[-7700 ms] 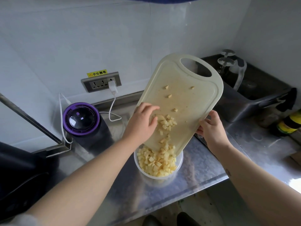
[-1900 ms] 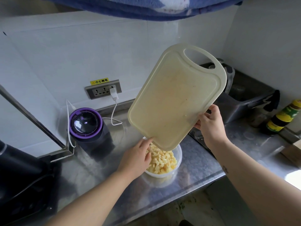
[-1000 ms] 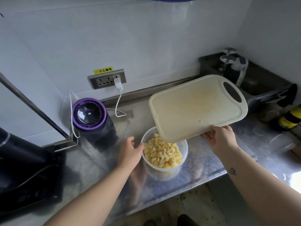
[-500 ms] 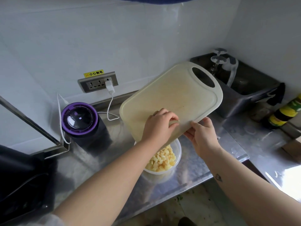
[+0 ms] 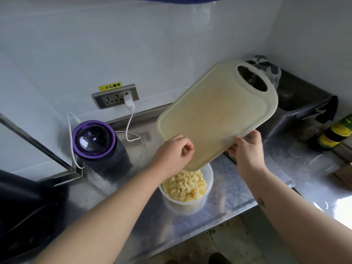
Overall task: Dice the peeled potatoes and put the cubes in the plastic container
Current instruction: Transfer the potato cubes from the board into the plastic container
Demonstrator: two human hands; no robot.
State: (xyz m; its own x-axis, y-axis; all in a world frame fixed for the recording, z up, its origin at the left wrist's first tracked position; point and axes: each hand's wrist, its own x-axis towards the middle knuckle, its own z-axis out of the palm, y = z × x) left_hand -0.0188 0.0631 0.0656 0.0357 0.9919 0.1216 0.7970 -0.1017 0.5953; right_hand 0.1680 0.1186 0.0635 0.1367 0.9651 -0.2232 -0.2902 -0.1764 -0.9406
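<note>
A pale cutting board [image 5: 217,115] is held tilted above the counter, handle hole up and to the right, its lower end over a clear plastic container [image 5: 210,180]. The container stands on the steel counter and is nearly full of yellow potato cubes [image 5: 184,187]. My right hand [image 5: 247,151] grips the board's lower right edge. My left hand [image 5: 171,153] lies against the board's lower left face with fingers curled and thumb touching them; I see nothing in it. The board's face shows no cubes.
A purple-rimmed black appliance [image 5: 94,139] stands left of the container, its white cable plugged into a wall socket [image 5: 116,96]. A black tub [image 5: 301,103] sits back right, a bottle [image 5: 333,134] beyond it. The steel counter's front edge [image 5: 238,204] runs just below the container.
The board has swung up into a steeper tilt with its low end over the container. My left hand slid down to the board's lower left edge.
</note>
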